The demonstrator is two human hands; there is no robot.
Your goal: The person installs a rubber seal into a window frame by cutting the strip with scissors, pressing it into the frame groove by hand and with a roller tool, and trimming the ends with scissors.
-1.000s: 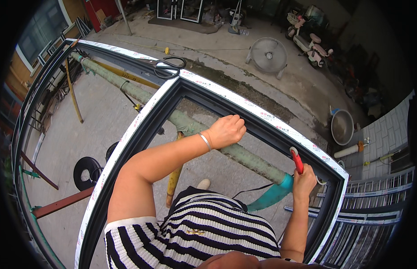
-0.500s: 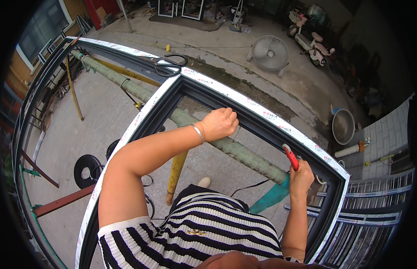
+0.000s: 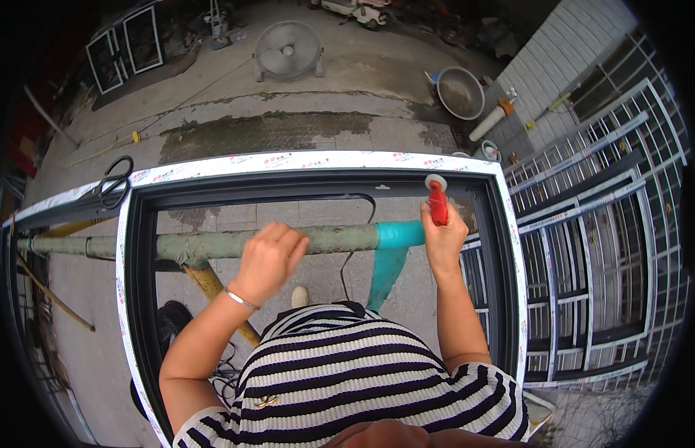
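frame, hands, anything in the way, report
Right hand gripping red roller at far edge of frame. Left hand over green pipe, grip unclear. Black strip curled inside frame. Scissors on frame, clear of hands.

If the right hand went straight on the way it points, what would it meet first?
Probably the frame's far bar: the right hand holds a red-handled roller against or above it; depth is unclear.

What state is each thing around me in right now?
Left hand: curled, grip unclear
Right hand: closed on the roller tool
Roller tool: held, wheel end forward
Frame: white film along its outer border
Scissors: lying on the frame
Teal sheet: wrapped on pipe, end hanging
Black cord: bent
Fan: upright, spinning unclear
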